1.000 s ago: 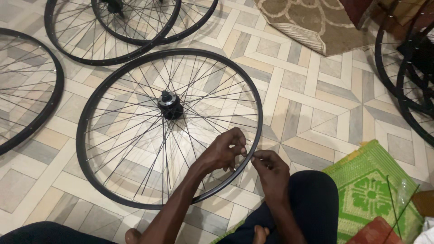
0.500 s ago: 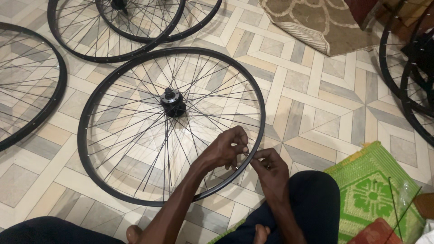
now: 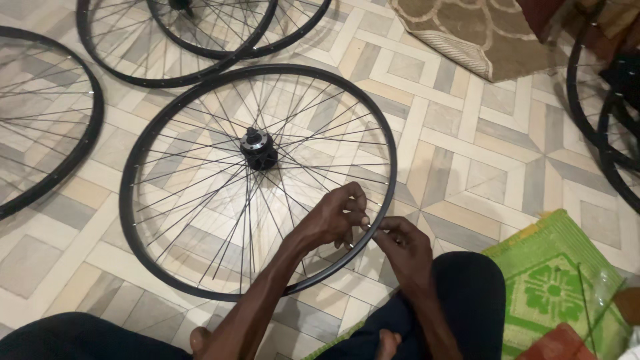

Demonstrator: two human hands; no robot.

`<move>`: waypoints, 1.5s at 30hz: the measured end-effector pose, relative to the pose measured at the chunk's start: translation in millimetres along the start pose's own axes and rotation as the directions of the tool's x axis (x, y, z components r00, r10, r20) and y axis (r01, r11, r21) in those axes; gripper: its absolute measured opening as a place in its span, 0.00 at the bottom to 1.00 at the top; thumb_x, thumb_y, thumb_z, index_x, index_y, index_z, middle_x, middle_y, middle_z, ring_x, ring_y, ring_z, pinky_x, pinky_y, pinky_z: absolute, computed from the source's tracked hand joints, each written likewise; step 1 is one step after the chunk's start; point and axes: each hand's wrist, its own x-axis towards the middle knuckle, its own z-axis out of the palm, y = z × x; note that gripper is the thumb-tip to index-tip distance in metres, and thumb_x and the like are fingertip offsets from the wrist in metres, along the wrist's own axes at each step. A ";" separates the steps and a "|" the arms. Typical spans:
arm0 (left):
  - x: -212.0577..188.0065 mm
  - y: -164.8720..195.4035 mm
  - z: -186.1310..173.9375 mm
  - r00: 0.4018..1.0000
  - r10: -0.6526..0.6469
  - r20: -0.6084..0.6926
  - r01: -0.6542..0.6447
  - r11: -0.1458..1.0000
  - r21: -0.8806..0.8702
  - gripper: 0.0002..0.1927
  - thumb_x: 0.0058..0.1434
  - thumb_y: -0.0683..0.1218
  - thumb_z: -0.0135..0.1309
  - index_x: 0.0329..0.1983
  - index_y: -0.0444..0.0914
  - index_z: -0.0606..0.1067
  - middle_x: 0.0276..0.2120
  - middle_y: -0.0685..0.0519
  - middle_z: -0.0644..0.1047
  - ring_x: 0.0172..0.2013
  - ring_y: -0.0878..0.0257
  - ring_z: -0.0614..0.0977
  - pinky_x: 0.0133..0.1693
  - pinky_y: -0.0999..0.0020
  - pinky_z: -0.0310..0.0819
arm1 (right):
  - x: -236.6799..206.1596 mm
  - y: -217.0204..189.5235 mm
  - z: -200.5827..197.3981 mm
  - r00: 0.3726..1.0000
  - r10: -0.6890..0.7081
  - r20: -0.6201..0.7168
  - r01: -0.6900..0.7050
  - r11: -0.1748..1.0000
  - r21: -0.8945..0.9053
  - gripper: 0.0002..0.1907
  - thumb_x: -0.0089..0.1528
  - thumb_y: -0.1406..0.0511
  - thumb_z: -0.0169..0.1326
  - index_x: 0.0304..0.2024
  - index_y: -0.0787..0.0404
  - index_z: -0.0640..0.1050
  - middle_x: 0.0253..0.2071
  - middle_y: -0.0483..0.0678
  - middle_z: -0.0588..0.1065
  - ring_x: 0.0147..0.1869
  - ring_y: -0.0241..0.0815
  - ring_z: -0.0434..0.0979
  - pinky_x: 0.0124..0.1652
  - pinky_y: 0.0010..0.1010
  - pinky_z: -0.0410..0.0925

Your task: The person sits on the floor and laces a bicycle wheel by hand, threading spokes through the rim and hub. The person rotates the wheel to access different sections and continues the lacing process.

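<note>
Both hands' fingers [image 3: 353, 217] pinching wheel rim [image 3: 133, 167]

Bare tiled floor [image 3: 507, 153] is lying open right of the spoked wheel [image 3: 200, 267]. More wheels [image 3: 40, 187] are crowding the left and top, a green mat [image 3: 553, 287] and rug [image 3: 480, 33] are bounding the right.
</note>
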 end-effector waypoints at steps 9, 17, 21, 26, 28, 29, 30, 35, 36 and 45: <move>-6.8 -5.7 -0.4 0.999 0.018 0.041 -0.022 0.996 0.085 0.11 0.62 0.40 0.57 0.44 0.35 0.68 0.35 0.47 0.79 0.24 0.62 0.83 0.21 0.67 0.76 | -4.0 13.8 1.5 1.000 0.021 0.011 -0.021 1.000 0.023 0.07 0.59 0.71 0.62 0.40 0.65 0.83 0.27 0.41 0.74 0.30 0.29 0.67 0.30 0.22 0.62; -1.0 -19.3 -10.2 0.997 0.077 0.022 -0.079 0.927 0.366 0.14 0.64 0.51 0.52 0.44 0.36 0.73 0.37 0.46 0.78 0.32 0.53 0.83 0.32 0.57 0.80 | 1.3 31.9 3.8 0.992 0.123 -0.023 -0.119 0.987 0.111 0.09 0.59 0.73 0.62 0.42 0.65 0.82 0.28 0.44 0.72 0.30 0.33 0.64 0.30 0.26 0.58; 0.1 -30.0 2.9 0.969 0.194 -0.155 -0.048 0.758 0.650 0.20 0.64 0.60 0.54 0.39 0.40 0.81 0.40 0.45 0.76 0.44 0.48 0.79 0.44 0.51 0.72 | 0.5 33.1 2.6 1.000 -0.031 0.005 0.030 0.993 0.114 0.09 0.58 0.73 0.60 0.42 0.65 0.80 0.34 0.41 0.78 0.36 0.30 0.73 0.36 0.21 0.66; 0.6 -44.1 12.1 0.986 0.088 -0.144 0.005 0.838 0.546 0.20 0.62 0.60 0.55 0.39 0.39 0.81 0.43 0.45 0.74 0.44 0.49 0.79 0.46 0.53 0.72 | -3.0 33.7 -2.3 0.998 0.022 0.058 -0.026 0.997 0.077 0.09 0.61 0.73 0.60 0.44 0.68 0.81 0.30 0.46 0.76 0.34 0.33 0.71 0.35 0.24 0.64; 0.6 -47.7 8.8 0.985 0.130 -0.110 -0.058 0.864 0.501 0.20 0.61 0.60 0.56 0.38 0.39 0.81 0.43 0.45 0.74 0.45 0.50 0.79 0.46 0.54 0.73 | -2.5 34.3 -2.9 0.997 0.019 0.069 -0.023 0.998 0.054 0.09 0.60 0.74 0.60 0.44 0.68 0.81 0.31 0.46 0.76 0.34 0.33 0.71 0.36 0.25 0.65; 1.0 -48.2 5.9 0.984 0.164 -0.075 -0.106 0.862 0.495 0.19 0.59 0.59 0.56 0.38 0.38 0.82 0.43 0.44 0.74 0.45 0.49 0.79 0.46 0.53 0.73 | -2.1 34.6 -2.4 0.997 0.017 0.073 -0.020 0.999 0.045 0.09 0.60 0.74 0.60 0.43 0.68 0.81 0.32 0.46 0.76 0.34 0.33 0.71 0.36 0.25 0.65; 1.2 -48.2 3.6 0.979 0.198 -0.041 -0.153 0.860 0.486 0.19 0.58 0.58 0.57 0.38 0.38 0.82 0.42 0.43 0.74 0.45 0.48 0.79 0.47 0.53 0.74 | -1.8 34.7 -1.6 0.998 0.008 0.067 -0.013 0.997 0.070 0.09 0.60 0.74 0.59 0.43 0.68 0.81 0.32 0.45 0.77 0.35 0.33 0.71 0.37 0.24 0.66; 4.5 -40.5 10.5 0.993 0.068 -0.097 0.001 0.816 0.578 0.20 0.60 0.59 0.52 0.37 0.40 0.84 0.47 0.42 0.72 0.43 0.45 0.80 0.46 0.52 0.74 | -4.2 34.9 0.4 0.999 -0.028 0.016 0.027 0.997 0.076 0.10 0.59 0.75 0.60 0.44 0.68 0.80 0.31 0.46 0.76 0.35 0.33 0.72 0.36 0.24 0.65; 4.2 -38.7 13.2 0.992 0.058 -0.112 0.022 0.794 0.608 0.22 0.62 0.60 0.51 0.37 0.40 0.83 0.47 0.42 0.72 0.43 0.44 0.80 0.47 0.51 0.73 | -5.2 35.0 0.0 0.999 -0.036 0.012 0.035 0.997 0.074 0.11 0.58 0.74 0.59 0.44 0.68 0.79 0.33 0.45 0.77 0.35 0.32 0.73 0.36 0.23 0.66; 2.6 -42.3 14.0 0.998 0.033 -0.049 0.007 0.759 0.651 0.22 0.61 0.61 0.49 0.39 0.41 0.83 0.46 0.41 0.73 0.44 0.45 0.79 0.48 0.49 0.71 | -9.7 42.5 -5.2 0.999 0.028 0.033 -0.029 0.998 0.054 0.09 0.59 0.74 0.60 0.43 0.67 0.81 0.29 0.46 0.76 0.32 0.33 0.70 0.32 0.25 0.63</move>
